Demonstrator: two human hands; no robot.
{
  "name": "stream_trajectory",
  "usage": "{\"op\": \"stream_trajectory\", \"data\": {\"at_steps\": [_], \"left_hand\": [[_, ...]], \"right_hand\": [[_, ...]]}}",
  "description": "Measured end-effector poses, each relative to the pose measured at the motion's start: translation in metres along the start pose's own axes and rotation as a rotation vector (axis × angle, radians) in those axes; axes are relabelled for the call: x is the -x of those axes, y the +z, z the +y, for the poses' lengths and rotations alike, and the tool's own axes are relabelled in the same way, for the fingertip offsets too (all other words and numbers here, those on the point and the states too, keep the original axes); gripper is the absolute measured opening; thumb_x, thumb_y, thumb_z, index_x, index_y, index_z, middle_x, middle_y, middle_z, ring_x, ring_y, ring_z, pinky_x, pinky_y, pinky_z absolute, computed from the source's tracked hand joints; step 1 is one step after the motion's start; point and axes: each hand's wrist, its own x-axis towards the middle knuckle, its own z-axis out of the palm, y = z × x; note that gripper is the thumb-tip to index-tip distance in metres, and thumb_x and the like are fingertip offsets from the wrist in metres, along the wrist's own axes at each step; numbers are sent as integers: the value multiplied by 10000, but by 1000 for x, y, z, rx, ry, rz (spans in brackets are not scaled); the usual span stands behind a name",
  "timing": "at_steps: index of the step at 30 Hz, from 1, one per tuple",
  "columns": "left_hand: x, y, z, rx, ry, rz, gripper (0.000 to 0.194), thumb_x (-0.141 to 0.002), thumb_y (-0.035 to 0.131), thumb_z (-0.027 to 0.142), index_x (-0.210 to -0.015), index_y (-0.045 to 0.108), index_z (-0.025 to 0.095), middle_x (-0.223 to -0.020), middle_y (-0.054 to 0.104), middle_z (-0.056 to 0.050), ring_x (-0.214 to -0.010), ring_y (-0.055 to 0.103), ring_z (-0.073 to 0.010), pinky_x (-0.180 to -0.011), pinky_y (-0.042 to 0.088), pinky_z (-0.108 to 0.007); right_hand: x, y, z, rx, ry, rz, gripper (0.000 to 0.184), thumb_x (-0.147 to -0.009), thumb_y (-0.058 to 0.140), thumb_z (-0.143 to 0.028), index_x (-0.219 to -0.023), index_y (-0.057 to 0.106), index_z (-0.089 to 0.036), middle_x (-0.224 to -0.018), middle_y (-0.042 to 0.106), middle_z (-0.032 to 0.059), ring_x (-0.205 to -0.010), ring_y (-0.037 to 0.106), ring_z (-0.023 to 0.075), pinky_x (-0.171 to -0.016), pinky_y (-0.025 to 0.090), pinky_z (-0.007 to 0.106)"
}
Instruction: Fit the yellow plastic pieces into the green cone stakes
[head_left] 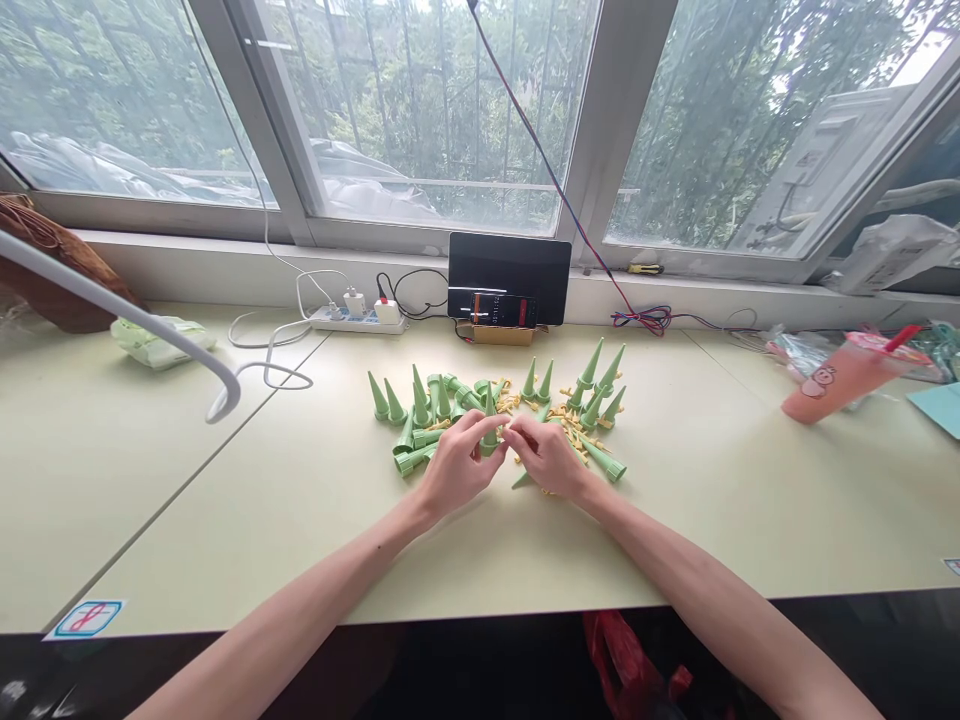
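Note:
In the head view my left hand (459, 462) is closed around an upright green plastic cone spike (490, 402), its index finger and thumb on either side. Close against it, my right hand (549, 456) pinches at the cone's side; whatever its fingertips hold is too small to make out. Left of the hands lies a group of green cone spikes (420, 408), some upright and others on their sides. Several more upright green spikes (592, 368) stand to the right. Small yellow plastic pieces (576, 436) are scattered around and partly behind my right hand.
A tablet (510, 265) and a lit phone (502, 309) lean at the back by the window. Left of them is a power strip (360, 318) with white cables. A pink drink cup (844, 378) tilts at right; a white curved bar (135, 315) crosses the left.

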Motion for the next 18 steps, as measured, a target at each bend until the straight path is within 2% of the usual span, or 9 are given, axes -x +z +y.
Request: {"op": "stream_trajectory", "data": {"at_steps": [2,4,8,10,13,18], "left_hand": [[0,0,0,0,6,-4,245,-877,609,210,-1115,664,235,-853,576,-3,-545,463,-58,-510,459,-189],[0,0,0,-1,10,-5,241,-883,610,218,-1118,662,233,-858,581,-4,-550,470,-59,-514,462,-190],[-1,-1,0,-3,3,10,241,-882,606,201,-1113,666,234,-860,582,-3,-547,464,-57,-520,459,-192],[-1,-1,-1,-7,0,16,255,-871,607,178,-1112,666,234,-865,583,-3,-544,459,-55,-525,459,-194],[0,-1,-1,-9,-4,7,245,-873,608,185,-1106,670,234,-865,581,-3,-545,461,-56,-523,458,-194],[1,0,-1,1,6,-7,242,-880,612,202,-1115,666,231,-867,577,-3,-551,462,-56,-516,452,-188]], "right_hand": [[0,0,0,15,1,7,433,-1011,388,-476,-704,517,-199,-558,396,-41,-492,339,104,-496,310,241],[0,-1,0,15,12,11,440,-1013,378,-483,-712,525,-197,-550,398,-43,-487,342,104,-496,306,243],[1,-1,-1,-28,20,5,287,-987,468,-456,-941,583,-197,-549,438,-62,-468,377,105,-498,322,237],[1,0,-2,-34,-2,-2,252,-981,487,-433,-979,582,-200,-559,447,-63,-472,383,105,-505,325,237],[0,0,-2,-22,-14,-7,287,-993,456,-429,-864,574,-201,-566,423,-55,-485,357,104,-508,315,236],[-1,-1,0,25,3,-15,464,-1011,375,-491,-659,460,-201,-546,365,-47,-490,320,101,-500,279,242]]}}
